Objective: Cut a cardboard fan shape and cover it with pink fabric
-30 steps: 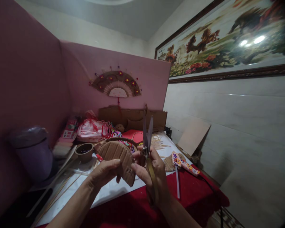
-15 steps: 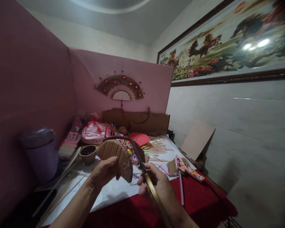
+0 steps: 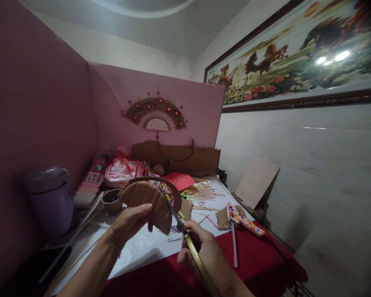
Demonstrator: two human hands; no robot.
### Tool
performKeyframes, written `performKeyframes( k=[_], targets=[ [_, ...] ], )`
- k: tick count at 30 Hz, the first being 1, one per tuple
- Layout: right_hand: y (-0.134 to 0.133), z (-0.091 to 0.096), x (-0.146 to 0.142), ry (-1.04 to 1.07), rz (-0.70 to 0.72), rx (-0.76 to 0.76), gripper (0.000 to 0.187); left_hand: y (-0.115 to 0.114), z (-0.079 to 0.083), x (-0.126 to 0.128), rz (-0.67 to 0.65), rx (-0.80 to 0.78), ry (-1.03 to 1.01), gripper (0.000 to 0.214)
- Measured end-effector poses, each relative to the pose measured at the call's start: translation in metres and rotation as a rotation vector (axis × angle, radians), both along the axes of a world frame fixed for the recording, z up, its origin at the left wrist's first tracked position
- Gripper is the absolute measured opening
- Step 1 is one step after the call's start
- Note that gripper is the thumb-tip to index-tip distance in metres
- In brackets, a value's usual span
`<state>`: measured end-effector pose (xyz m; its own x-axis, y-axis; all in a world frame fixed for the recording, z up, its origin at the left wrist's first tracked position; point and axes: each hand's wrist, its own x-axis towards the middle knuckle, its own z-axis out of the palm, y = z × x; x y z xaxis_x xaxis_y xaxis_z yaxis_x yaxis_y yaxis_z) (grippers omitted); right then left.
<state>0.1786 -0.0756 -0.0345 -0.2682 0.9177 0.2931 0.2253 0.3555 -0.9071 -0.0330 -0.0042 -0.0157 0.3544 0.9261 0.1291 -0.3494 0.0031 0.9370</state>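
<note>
My left hand [image 3: 128,222] grips a fan-shaped piece of corrugated cardboard [image 3: 148,200] by its lower edge and holds it upright above the table. My right hand [image 3: 204,249] is closed round the brass handles of a pair of scissors [image 3: 185,233]. The scissor blades point up and left and meet the right-hand curved edge of the cardboard.
A white sheet [image 3: 148,247] lies on a red cloth [image 3: 253,251]. On them are a patterned glue gun [image 3: 244,220], thin sticks [image 3: 204,192], a small bowl [image 3: 111,200], a pink bag [image 3: 123,171] and cardboard offcuts [image 3: 176,154]. A purple lidded pot [image 3: 48,198] stands left. A finished fan [image 3: 154,113] hangs on the pink board.
The scissors swung from pointing straight up, blades apart, down and left onto the cardboard's edge. My right hand dropped lower. My left hand turned the cardboard slightly.
</note>
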Motion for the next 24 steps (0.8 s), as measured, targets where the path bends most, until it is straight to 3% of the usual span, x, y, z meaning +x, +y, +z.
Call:
performKeyframes(
  k=[7,14,24],
  targets=[
    [-0.001,0.001,-0.002,-0.034,-0.097,0.065,0.047,-0.001,0.003,-0.002,0.01,0.015,0.042,0.029],
    [0.003,-0.019,-0.007,0.066,-0.107,0.114,0.035,-0.003,0.006,-0.005,-0.017,0.055,0.082,0.03],
    [0.005,-0.033,-0.011,0.141,-0.039,0.004,0.035,0.001,0.003,-0.006,-0.031,0.04,0.172,0.031]
  ],
)
